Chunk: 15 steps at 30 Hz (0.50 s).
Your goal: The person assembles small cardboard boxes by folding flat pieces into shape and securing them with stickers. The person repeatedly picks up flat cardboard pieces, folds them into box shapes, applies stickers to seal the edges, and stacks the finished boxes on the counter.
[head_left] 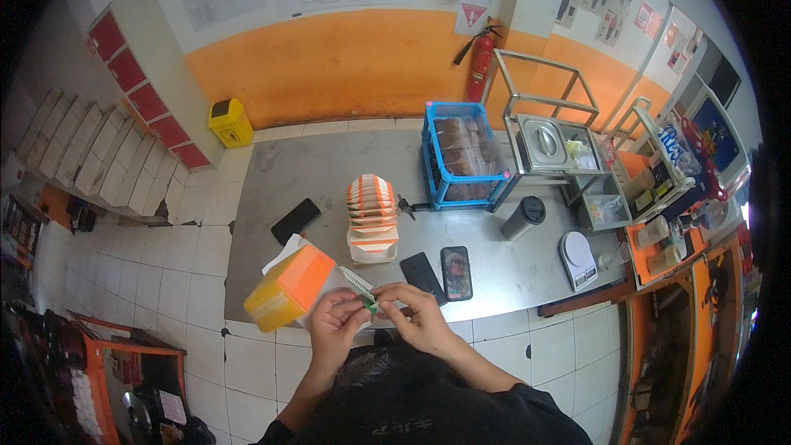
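Observation:
Close in front of my body, at the table's near edge, my left hand and my right hand are pinched together. Between their fingertips is a small green-and-white strip, perhaps paper or a packet; its exact kind is too small to make out. An orange-and-yellow carton stands tilted just left of my left hand, with a white flap at its top. Beyond my hands, a row of nested orange-and-white paper food boxes lies on the metal table.
Two phones, one dark and one with a lit screen, lie right of the boxes; another dark phone is left. Farther right are a blue crate of brown packed items, a grey tumbler and a white scale.

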Available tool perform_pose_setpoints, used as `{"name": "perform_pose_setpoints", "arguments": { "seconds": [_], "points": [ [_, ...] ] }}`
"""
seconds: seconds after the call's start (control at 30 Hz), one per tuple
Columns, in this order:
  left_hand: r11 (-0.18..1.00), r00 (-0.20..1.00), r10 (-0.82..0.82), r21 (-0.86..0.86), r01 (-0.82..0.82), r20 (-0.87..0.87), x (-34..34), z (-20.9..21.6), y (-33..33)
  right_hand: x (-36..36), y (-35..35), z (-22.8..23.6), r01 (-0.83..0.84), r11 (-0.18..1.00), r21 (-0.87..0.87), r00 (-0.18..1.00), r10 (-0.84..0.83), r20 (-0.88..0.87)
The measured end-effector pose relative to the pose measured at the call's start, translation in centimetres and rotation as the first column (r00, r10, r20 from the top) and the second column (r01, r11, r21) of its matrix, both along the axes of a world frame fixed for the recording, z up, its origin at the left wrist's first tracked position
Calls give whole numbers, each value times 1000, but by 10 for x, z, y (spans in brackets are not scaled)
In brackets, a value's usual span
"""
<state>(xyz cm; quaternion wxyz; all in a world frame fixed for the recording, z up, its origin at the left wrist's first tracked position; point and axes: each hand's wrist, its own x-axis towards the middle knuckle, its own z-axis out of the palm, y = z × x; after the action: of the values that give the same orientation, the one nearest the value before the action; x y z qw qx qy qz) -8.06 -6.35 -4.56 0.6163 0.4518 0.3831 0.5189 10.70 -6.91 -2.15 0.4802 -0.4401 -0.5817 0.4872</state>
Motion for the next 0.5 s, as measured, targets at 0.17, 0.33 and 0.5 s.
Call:
{"name": "perform_pose_setpoints", "arguments": {
  "seconds": [0.17,0.33,0.5],
  "points": [
    [1000,996,9,-17,-11,-84,-5,4,2,-1,-2,10,-29,997,78,998,24,64],
    [997,1000,-12,-79,12,5,-9,3,-1,1,-2,20,-63,997,34,997,62,49],
    [1000,1000,-12,9,12,-8,-9,0,0,1,-5,26,-44,997,63,998,42,38]
  ]
}}
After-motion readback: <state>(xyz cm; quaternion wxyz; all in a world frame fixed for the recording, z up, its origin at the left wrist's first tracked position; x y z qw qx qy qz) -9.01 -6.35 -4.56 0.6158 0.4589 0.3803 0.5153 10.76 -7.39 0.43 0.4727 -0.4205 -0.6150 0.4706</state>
